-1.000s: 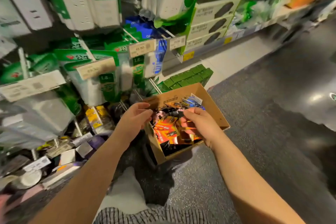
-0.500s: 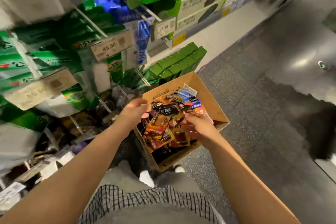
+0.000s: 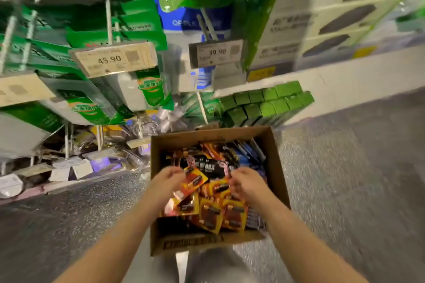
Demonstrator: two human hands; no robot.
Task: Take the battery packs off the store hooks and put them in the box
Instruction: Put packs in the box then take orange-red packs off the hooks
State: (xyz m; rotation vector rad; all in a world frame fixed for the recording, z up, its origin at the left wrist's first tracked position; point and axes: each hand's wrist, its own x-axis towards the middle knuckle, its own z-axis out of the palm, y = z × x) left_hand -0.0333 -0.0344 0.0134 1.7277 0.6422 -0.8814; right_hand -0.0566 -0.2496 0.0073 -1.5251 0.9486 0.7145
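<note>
An open cardboard box (image 3: 197, 242) stands on the floor in front of me, filled with several battery packs (image 3: 212, 213) in orange, black and blue. Both my hands are over the box. My left hand (image 3: 165, 182) has its fingers curled at the edge of a tilted orange battery pack (image 3: 194, 181) on top of the pile. My right hand (image 3: 247, 185) reaches down onto the packs near a black one (image 3: 207, 166). Its fingertips are hidden behind the hand and blurred.
Store hooks (image 3: 108, 18) on the left carry green and white packaged goods with price tags (image 3: 112, 58). Small packs lie on the low shelf (image 3: 76, 167) at the left. Green cartons (image 3: 264, 103) are stacked behind the box. Grey floor (image 3: 345, 167) stretches to the right.
The view has swung down and over the box, which now lies straight ahead. Both hands have stayed over the pile; the left now sits at an orange pack.
</note>
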